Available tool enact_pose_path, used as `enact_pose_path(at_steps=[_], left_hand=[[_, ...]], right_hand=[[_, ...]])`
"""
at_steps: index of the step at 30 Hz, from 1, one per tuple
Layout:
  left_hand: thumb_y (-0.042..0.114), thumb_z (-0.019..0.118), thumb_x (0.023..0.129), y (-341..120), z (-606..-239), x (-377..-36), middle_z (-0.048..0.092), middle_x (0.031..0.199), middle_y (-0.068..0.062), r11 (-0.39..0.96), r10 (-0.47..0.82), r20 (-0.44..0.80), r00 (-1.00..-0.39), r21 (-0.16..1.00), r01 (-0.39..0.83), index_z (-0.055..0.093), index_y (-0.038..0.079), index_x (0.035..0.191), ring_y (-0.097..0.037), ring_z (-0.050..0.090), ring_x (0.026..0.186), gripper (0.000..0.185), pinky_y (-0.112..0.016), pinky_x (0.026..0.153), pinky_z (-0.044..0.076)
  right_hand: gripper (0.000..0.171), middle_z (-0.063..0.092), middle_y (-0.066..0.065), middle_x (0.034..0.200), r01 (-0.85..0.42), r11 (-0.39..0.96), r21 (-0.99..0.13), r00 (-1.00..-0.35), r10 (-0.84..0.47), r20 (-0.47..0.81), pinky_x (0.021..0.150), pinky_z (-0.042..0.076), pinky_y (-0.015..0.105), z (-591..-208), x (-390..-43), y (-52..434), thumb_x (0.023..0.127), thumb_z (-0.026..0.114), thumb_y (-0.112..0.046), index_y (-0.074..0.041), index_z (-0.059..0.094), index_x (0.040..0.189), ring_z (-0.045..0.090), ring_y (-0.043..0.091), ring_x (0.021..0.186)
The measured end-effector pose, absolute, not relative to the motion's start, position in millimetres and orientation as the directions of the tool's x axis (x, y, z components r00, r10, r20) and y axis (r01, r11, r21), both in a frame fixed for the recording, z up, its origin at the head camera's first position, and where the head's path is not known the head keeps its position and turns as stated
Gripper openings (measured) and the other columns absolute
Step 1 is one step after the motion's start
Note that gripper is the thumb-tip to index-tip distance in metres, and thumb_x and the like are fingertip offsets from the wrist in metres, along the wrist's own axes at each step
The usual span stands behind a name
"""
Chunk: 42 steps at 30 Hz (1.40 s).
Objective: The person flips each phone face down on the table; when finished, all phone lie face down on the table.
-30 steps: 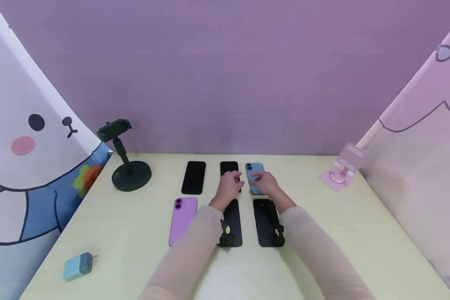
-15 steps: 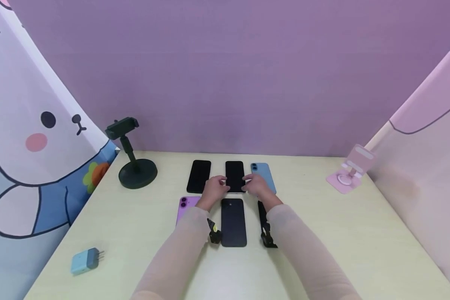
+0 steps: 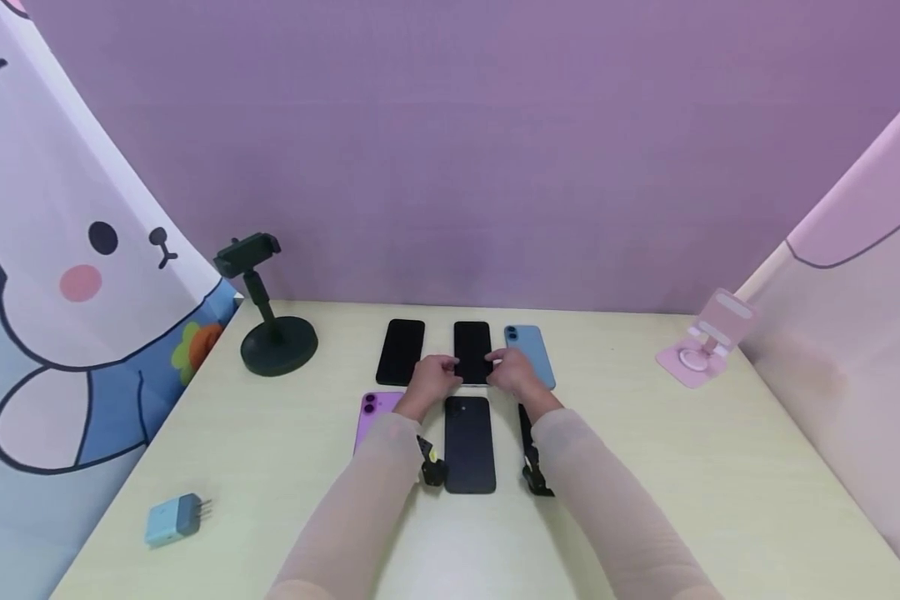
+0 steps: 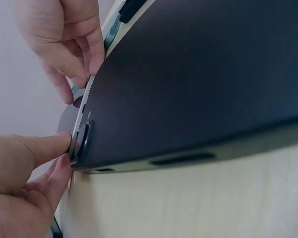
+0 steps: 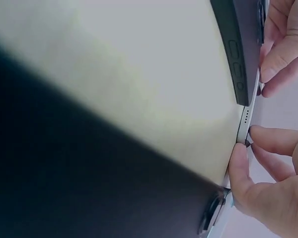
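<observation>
In the head view, a black phone (image 3: 472,348) lies face up in the middle of the back row. My left hand (image 3: 429,385) pinches its near left corner with thumb and fingers. At its near right corner, my right hand (image 3: 515,375) pinches the edge the same way. The right wrist view shows the phone's pale bottom edge (image 5: 246,117) between the thumbs and fingers of both hands. A dark phone (image 3: 470,446) lies back up just in front, between my forearms. Beside the right hand is a blue phone (image 3: 536,354), partly covered by it.
Another black phone (image 3: 401,352) lies back left. A purple phone (image 3: 373,410) is partly under the left sleeve, a dark phone (image 3: 526,429) mostly under the right wrist. A black phone stand (image 3: 277,346), a pink stand (image 3: 693,360) and a blue charger (image 3: 172,521) stand farther out.
Both hands have spread from above the middle and blue phones to the two near corners of the middle black phone. The view has shifted slightly; over the last half second the hands barely move.
</observation>
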State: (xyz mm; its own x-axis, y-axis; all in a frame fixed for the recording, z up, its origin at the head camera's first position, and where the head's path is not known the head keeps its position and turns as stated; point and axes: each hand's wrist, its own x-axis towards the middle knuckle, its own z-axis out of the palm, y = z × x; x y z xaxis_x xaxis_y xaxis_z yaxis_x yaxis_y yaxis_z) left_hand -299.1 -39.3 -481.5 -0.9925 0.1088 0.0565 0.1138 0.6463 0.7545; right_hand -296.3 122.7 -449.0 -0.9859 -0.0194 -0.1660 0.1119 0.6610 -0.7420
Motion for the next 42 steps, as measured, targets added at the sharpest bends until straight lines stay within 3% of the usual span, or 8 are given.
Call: enact_pose_path(at_steps=[10,15,22,26,31,35,39,42], left_hand=[[0.005,0.073,0.085,-38.5,-479.4,-297.9,0.068,0.098,-0.008,0.633,0.089,0.044,-0.995,0.769,0.090,0.069,0.000,0.117,-0.023,0.062,0.094,0.033,-0.036,0.087,0.050],[0.006,0.072,0.087,-37.8,-478.5,-296.5,0.068,0.102,-0.010,0.626,0.095,0.039,-0.995,0.774,0.090,0.068,-0.001,0.118,-0.025,0.062,0.099,0.032,-0.038,0.088,0.050],[0.004,0.069,0.088,-33.3,-479.3,-297.1,0.067,0.090,-0.009,0.637,0.130,0.103,-0.986,0.754,0.163,0.069,-0.004,0.114,-0.021,0.061,0.082,0.027,-0.034,0.077,0.051],[0.002,0.069,0.088,-30.6,-481.3,-298.1,0.064,0.081,-0.008,0.630,0.164,0.163,-0.973,0.742,0.230,0.069,-0.003,0.114,-0.018,0.058,0.070,0.026,-0.031,0.068,0.050],[0.006,0.068,0.090,-24.9,-482.5,-298.9,0.067,0.103,-0.015,0.576,0.177,0.179,-0.968,0.779,0.249,0.066,0.002,0.123,-0.024,0.064,0.090,0.034,-0.036,0.079,0.052],[0.012,0.066,0.093,-19.4,-482.2,-298.5,0.066,0.113,-0.018,0.517,0.175,0.170,-0.970,0.823,0.238,0.062,0.005,0.130,-0.028,0.064,0.102,0.038,-0.040,0.087,0.051],[0.016,0.065,0.094,-16.5,-480.0,-298.1,0.067,0.111,-0.017,0.470,0.146,0.152,-0.978,0.859,0.204,0.060,0.008,0.133,-0.028,0.063,0.104,0.040,-0.041,0.089,0.050],[0.020,0.064,0.096,-14.9,-478.5,-297.7,0.068,0.109,-0.015,0.440,0.135,0.134,-0.982,0.880,0.180,0.060,0.010,0.134,-0.025,0.064,0.099,0.039,-0.040,0.086,0.050]], right_hand=[[0.050,0.052,0.005,0.068,0.118,0.618,-0.777,-0.984,-0.034,-0.176,0.049,0.036,0.024,-453.2,-301.1,123.1,0.080,0.060,0.011,0.002,0.059,0.130,0.044,0.015,0.057],[0.050,0.060,0.013,0.084,0.114,0.545,-0.831,-0.982,-0.065,-0.177,0.055,0.040,0.026,-453.9,-299.9,127.7,0.083,0.060,0.011,0.002,0.057,0.132,0.048,0.017,0.064],[0.045,0.055,0.025,0.125,0.087,0.460,-0.884,-0.978,-0.130,-0.163,0.085,0.050,0.038,-446.8,-299.0,136.6,0.089,0.059,0.005,0.002,0.055,0.134,0.057,0.031,0.107],[0.051,0.051,0.027,0.124,0.073,0.386,-0.920,-0.974,-0.169,-0.148,0.089,0.050,0.040,-445.4,-298.8,140.0,0.091,0.058,0.004,0.002,0.047,0.141,0.056,0.035,0.109],[0.061,0.050,0.028,0.122,0.089,0.253,-0.963,-0.974,-0.178,-0.137,0.091,0.050,0.039,-447.6,-300.6,145.2,0.091,0.058,0.006,0.004,0.034,0.147,0.057,0.037,0.110],[0.053,0.051,0.025,0.119,0.098,0.165,-0.981,-0.974,-0.188,-0.129,0.093,0.049,0.039,-449.8,-301.1,146.9,0.095,0.053,0.007,0.008,0.035,0.145,0.059,0.031,0.104],[0.045,0.051,0.020,0.113,0.097,0.085,-0.992,-0.969,-0.222,-0.113,0.094,0.048,0.039,-449.6,-299.2,147.8,0.101,0.043,0.004,0.010,0.034,0.144,0.058,0.020,0.093],[0.044,0.050,0.024,0.119,0.097,0.062,-0.993,-0.965,-0.237,-0.109,0.095,0.047,0.038,-449.3,-297.5,147.8,0.102,0.039,0.003,0.008,0.034,0.146,0.058,0.023,0.099]])
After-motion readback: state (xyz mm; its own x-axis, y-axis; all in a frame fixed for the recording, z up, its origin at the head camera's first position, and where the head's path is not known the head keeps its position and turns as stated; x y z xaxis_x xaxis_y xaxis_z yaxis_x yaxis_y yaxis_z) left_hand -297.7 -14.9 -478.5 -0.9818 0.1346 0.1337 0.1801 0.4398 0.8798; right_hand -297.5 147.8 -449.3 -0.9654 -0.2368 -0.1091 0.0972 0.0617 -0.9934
